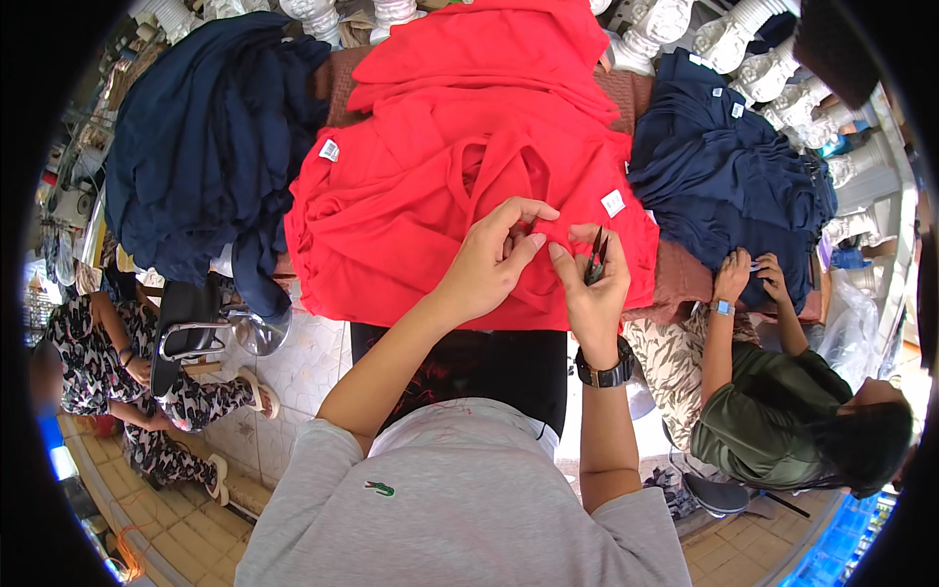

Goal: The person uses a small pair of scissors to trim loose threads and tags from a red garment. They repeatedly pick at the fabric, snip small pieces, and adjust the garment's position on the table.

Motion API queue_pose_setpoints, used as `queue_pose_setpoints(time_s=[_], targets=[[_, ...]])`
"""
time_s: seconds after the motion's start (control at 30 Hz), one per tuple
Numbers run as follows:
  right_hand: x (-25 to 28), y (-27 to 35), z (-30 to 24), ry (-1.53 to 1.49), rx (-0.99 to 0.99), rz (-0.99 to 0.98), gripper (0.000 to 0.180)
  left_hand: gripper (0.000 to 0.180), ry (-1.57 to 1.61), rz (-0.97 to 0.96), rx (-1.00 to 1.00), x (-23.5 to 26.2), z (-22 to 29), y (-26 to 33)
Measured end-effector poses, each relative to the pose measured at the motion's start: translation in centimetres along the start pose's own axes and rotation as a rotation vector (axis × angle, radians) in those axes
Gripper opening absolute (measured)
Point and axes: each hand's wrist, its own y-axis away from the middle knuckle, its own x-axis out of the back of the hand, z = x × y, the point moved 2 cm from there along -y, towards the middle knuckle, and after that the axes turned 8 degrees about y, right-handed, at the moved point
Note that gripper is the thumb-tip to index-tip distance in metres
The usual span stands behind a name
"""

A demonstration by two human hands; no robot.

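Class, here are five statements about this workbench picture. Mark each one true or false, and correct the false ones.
1. The right hand holds small dark thread snips. True.
2. The left hand rests on a navy garment. False: it pinches the red garment.
3. Navy piles lie on both sides of the red one. True: one navy pile to the left, another navy pile to the right.
4. The person wears a watch on the left wrist. False: the dark watch is on the right wrist.
5. The co-worker in green handles red cloth. False: that person's hands touch the right navy pile.
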Motion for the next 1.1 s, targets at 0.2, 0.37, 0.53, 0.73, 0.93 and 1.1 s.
queue_pose_setpoints(time_s=[0.2,0.37,0.53,0.73,0.93,1.1], targets=[[-0.1,-0.2,-0.1,-0.026,-0.053,-0.061,0.021,0.020,-0.245,0.063,-0.289,0.4,1.3,0.3],[-0.9,0.2,-1.8,0.022,0.029,-0.156,0.019,0.018,0.104,0.153,-0.235,1.4,-0.2,0.7],[1.6,-0.7,-3.4,0.079,0.080,-0.052,0.014,0.052,-0.459,0.152,-0.354,3.4,0.0,2.7],[4.9,-3.0,-4.3,0.042,0.181,0.215,0.013,0.054,-0.766,0.289,-0.290,8.0,0.4,3.7],[8.7,-5.3,4.3,0.587,0.251,0.418,0.020,0.040,-0.902,0.444,-0.250,12.6,0.7,5.0],[4.7,-2.1,1.3,0.262,0.135,0.215,0.010,0.027,-0.757,0.511,-0.247,14.1,-0.4,5.8]])
